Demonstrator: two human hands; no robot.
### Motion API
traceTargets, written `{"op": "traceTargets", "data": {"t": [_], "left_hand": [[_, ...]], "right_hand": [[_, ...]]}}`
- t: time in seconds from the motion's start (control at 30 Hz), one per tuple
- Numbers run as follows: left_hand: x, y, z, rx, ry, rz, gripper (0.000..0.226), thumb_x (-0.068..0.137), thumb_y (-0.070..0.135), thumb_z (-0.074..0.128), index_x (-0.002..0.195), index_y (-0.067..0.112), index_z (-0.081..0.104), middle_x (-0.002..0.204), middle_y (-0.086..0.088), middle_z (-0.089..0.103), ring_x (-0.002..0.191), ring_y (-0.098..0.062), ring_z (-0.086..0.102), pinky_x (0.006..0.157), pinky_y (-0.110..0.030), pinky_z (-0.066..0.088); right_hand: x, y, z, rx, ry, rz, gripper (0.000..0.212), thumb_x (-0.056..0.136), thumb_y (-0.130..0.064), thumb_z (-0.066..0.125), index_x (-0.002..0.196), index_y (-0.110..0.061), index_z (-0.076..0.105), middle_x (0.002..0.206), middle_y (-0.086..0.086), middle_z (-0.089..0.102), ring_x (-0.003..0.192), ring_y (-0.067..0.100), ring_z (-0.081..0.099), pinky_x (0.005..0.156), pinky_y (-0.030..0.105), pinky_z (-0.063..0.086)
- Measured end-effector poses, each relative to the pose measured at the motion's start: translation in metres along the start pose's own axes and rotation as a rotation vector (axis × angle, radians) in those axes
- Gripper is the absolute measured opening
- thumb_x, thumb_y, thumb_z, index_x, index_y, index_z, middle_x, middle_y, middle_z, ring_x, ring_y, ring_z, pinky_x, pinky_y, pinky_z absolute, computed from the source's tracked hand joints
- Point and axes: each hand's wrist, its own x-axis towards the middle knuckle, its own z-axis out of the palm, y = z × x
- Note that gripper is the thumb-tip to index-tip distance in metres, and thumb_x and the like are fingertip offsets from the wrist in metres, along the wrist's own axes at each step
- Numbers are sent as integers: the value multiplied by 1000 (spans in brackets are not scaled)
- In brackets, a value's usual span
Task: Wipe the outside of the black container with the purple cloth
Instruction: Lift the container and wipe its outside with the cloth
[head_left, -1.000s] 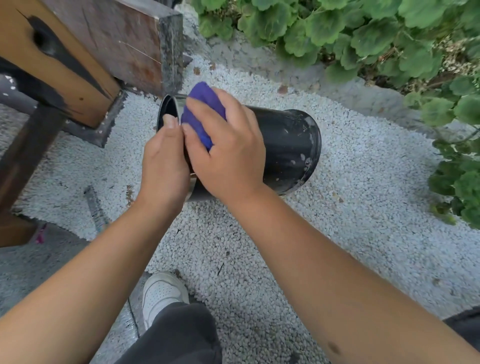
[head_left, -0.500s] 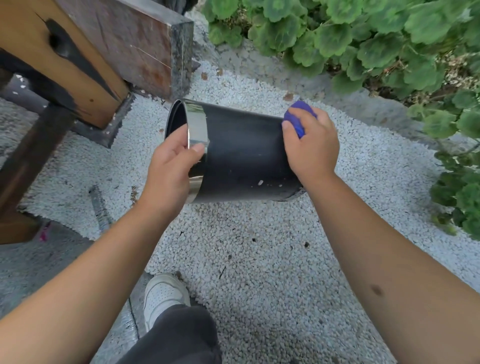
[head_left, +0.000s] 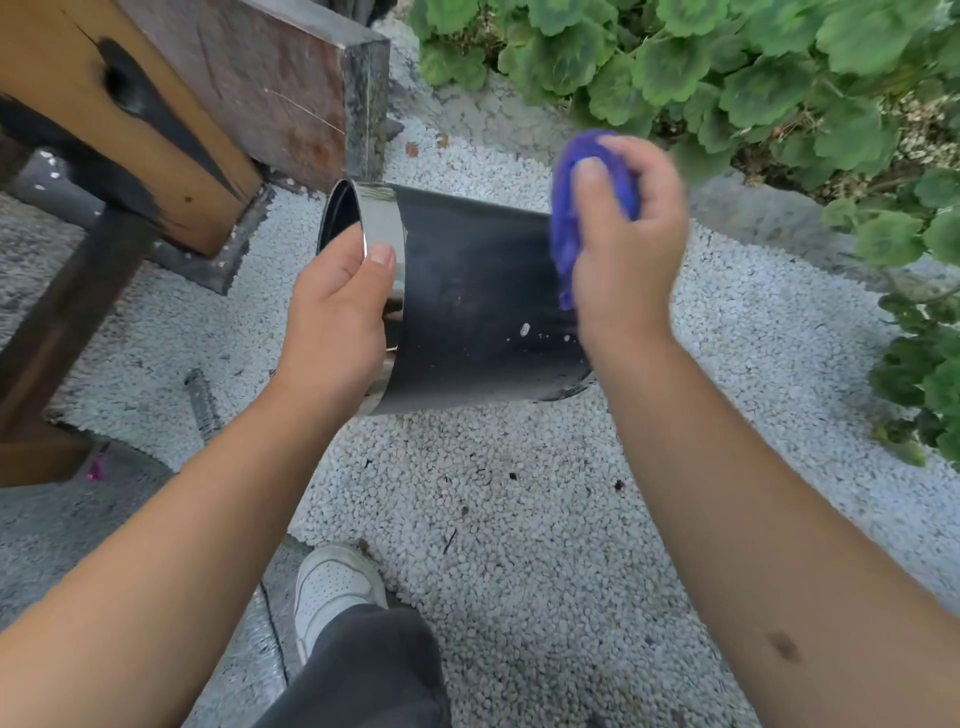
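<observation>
Above the white gravel (head_left: 519, 519), the left hand (head_left: 332, 317) grips the black container (head_left: 472, 301) by its chrome rim, while the right hand (head_left: 623, 249) clutches the purple cloth (head_left: 571, 228) against its base end.

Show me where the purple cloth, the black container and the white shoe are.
purple cloth (head_left: 597, 156), head view, bunched top.
black container (head_left: 467, 291), head view, side wall.
white shoe (head_left: 332, 582), head view, toe.
</observation>
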Motion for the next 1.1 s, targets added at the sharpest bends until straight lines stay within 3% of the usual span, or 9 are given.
{"op": "traceTargets", "data": {"t": [0.13, 0.27, 0.33, 0.43, 0.7, 0.77, 0.9, 1.03, 1.1], "left_hand": [[1, 1, 11, -64, 15, -40, 31, 101, 7, 39, 97, 19, 67, 80, 13, 73, 74, 1, 65, 63, -13, 51], [-4, -8, 14, -79, 95, -64, 40, 109, 11, 27, 78, 15, 52, 57, 33, 60, 57, 20, 53, 53, 2, 39], [-5, -13, 12, -34, 103, -57, 35, 109, 11, 28, 90, 9, 57, 63, 32, 63, 61, 18, 55, 56, 0, 40], [-4, -17, 9, -2, 116, -67, 37, 109, 15, 32, 87, 23, 60, 69, 24, 68, 63, 12, 59, 57, -6, 45], [2, -11, 7, 78, 55, -42, 32, 107, 23, 35, 100, 28, 66, 92, 26, 73, 86, 13, 64, 70, -2, 45], [0, -18, 4, -19, 20, -36, 21, 103, 19, 39, 110, 18, 58, 99, 18, 72, 91, 10, 65, 75, -6, 47], [-12, -29, -8, 38, -153, 99, 40, 103, 12, 35, 140, -2, 42, 131, 0, 60, 120, -6, 58, 96, -19, 45], [-16, -29, -4, 153, -186, 159, 40, 109, 4, 27, 146, 4, 41, 132, 25, 60, 126, 6, 51, 98, -9, 39], [-15, -27, -1, 150, -185, 154, 40, 109, 3, 27, 146, 4, 41, 128, 31, 60, 121, 9, 54, 95, -7, 40]], "right_hand": [[-55, -9, 39, -345, -325, -293, 31, 85, -38, 66, 111, -24, 71, 136, 5, 53, 121, 21, 50, 103, 28, 39], [-58, 7, 40, -493, -405, -364, 45, 87, -36, 67, 128, -17, 65, 141, 13, 51, 127, 31, 48, 108, 40, 38], [-47, 14, 36, -526, -400, -330, 44, 86, -33, 67, 127, -18, 65, 137, 12, 54, 123, 31, 51, 104, 40, 42], [-25, 26, 26, -582, -369, -257, 41, 86, -34, 63, 125, -22, 66, 130, 9, 58, 116, 31, 52, 97, 34, 42], [21, 63, -18, -659, -293, -44, 39, 90, -31, 56, 128, -29, 62, 129, 4, 54, 118, 27, 48, 102, 39, 41], [24, 66, -21, -647, -283, -52, 39, 89, -31, 56, 128, -30, 62, 128, 3, 55, 117, 26, 49, 100, 38, 43], [25, 67, -21, -670, -261, -74, 37, 87, -31, 53, 123, -32, 63, 119, 1, 56, 109, 24, 51, 88, 31, 43], [38, 57, -22, -695, -286, -72, 35, 82, -28, 54, 114, -31, 67, 107, -2, 59, 98, 24, 56, 78, 28, 42], [43, 47, -22, -585, -248, 9, 35, 77, -26, 53, 108, -32, 68, 102, -4, 65, 91, 25, 63, 78, 36, 52]]}}
